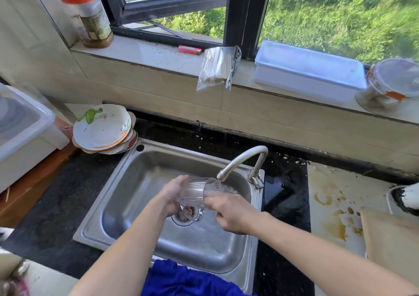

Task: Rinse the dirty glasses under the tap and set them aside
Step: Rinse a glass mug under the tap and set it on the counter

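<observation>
A clear ribbed glass (192,192) lies on its side over the steel sink (127,182), its mouth turned toward the tap (242,159). Water runs from the spout onto the glass rim. My left hand (171,195) cups the base end of the glass from the left. My right hand (229,209) grips the rim end, with the fingers on or in the mouth. Both hands are above the sink drain (186,217), which shows partly through the glass.
A stack of dirty plates (102,130) sits at the sink's back left corner. A white plastic box (25,132) stands at the left. The window ledge holds a jar (90,16), a lighter (190,49), a bag of sticks (215,68) and a white container (308,73). A stained counter (333,205) lies right.
</observation>
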Demonstrator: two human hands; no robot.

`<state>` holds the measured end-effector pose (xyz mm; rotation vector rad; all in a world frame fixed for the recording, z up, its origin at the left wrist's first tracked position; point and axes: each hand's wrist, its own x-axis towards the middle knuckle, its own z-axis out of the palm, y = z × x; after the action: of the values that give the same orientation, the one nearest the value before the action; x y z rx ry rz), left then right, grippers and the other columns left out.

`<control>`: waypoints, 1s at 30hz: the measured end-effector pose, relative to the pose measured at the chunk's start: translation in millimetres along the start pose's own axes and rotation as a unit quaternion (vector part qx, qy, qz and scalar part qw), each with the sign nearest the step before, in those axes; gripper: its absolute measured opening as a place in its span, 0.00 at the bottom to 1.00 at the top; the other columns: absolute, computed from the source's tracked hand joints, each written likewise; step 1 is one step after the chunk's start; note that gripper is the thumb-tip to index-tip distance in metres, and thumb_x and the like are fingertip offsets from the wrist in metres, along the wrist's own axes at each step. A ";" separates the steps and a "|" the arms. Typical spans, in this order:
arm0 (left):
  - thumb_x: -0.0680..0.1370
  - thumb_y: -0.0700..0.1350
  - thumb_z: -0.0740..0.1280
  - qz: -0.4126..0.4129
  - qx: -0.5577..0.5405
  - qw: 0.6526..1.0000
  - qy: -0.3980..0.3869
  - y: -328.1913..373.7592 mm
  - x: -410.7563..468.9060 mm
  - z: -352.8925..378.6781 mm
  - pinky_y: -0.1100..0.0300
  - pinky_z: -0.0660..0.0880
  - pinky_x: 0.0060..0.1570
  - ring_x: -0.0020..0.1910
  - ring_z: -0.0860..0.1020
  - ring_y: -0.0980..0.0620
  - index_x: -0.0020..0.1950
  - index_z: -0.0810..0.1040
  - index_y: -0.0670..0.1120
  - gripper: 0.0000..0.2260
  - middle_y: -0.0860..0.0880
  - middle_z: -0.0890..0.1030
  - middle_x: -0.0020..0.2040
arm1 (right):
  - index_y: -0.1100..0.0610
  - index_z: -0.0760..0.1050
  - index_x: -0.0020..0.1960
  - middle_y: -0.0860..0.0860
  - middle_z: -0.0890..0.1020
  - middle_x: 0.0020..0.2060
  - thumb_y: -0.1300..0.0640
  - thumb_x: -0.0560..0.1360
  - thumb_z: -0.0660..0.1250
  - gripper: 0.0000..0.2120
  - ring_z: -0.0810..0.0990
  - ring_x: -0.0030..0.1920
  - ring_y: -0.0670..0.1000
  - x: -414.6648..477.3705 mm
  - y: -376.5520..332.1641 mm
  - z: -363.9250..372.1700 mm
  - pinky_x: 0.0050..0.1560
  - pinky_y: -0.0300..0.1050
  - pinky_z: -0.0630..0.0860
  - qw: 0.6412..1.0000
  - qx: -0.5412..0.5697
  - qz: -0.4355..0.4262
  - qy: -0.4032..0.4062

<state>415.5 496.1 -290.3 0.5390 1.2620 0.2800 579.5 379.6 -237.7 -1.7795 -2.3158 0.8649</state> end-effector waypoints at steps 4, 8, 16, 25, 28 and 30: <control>0.79 0.54 0.60 -0.056 0.060 0.996 -0.039 2.1 -5.9 2.7 0.62 0.67 0.28 0.27 0.75 0.49 0.46 0.77 0.45 0.14 0.47 0.78 0.33 | 0.56 0.79 0.60 0.52 0.78 0.64 0.61 0.72 0.64 0.18 0.73 0.67 0.53 9.1 11.4 13.8 0.61 0.52 0.75 0.993 -0.086 -0.063 0.050; 0.78 0.55 0.62 -0.051 0.055 0.992 -0.100 1.5 -10.1 -1.6 0.56 0.76 0.37 0.37 0.79 0.46 0.54 0.78 0.44 0.15 0.43 0.82 0.45 | 0.53 0.80 0.56 0.49 0.81 0.54 0.48 0.77 0.65 0.12 0.77 0.57 0.52 19.2 10.1 15.7 0.57 0.51 0.75 0.998 -0.018 -0.001 0.061; 0.76 0.53 0.64 -0.002 -0.003 0.996 -0.088 -8.2 -6.3 -9.2 0.57 0.67 0.33 0.35 0.76 0.46 0.49 0.80 0.46 0.12 0.45 0.82 0.38 | 0.50 0.83 0.55 0.44 0.85 0.51 0.52 0.76 0.68 0.10 0.80 0.52 0.44 7.0 -0.7 10.4 0.50 0.39 0.73 0.987 0.121 0.013 0.103; 0.77 0.57 0.59 -0.082 0.111 0.985 -0.108 -9.1 -18.9 -5.7 0.70 0.57 0.16 0.20 0.69 0.51 0.48 0.76 0.43 0.18 0.44 0.76 0.35 | 0.50 0.84 0.53 0.44 0.84 0.48 0.44 0.75 0.69 0.13 0.80 0.50 0.45 9.5 13.1 11.7 0.53 0.45 0.75 0.992 0.110 0.018 0.054; 0.80 0.56 0.55 -0.070 0.077 0.990 -0.090 -14.3 -22.5 -4.8 0.64 0.66 0.24 0.27 0.75 0.48 0.55 0.76 0.41 0.21 0.41 0.80 0.38 | 0.52 0.85 0.46 0.43 0.84 0.43 0.50 0.73 0.74 0.07 0.81 0.46 0.42 5.3 15.6 6.7 0.52 0.46 0.76 0.962 0.247 0.073 0.087; 0.82 0.55 0.54 -0.009 0.015 0.998 -0.065 -16.5 -19.6 6.1 0.56 0.72 0.35 0.34 0.79 0.45 0.57 0.76 0.42 0.19 0.41 0.82 0.40 | 0.56 0.83 0.42 0.45 0.84 0.38 0.54 0.74 0.73 0.06 0.81 0.41 0.43 9.0 12.2 5.5 0.47 0.44 0.78 0.929 0.331 0.115 0.119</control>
<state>414.1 471.3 -281.6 0.5619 1.1459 0.2083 584.9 387.6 -250.6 -1.7219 -1.4331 1.1995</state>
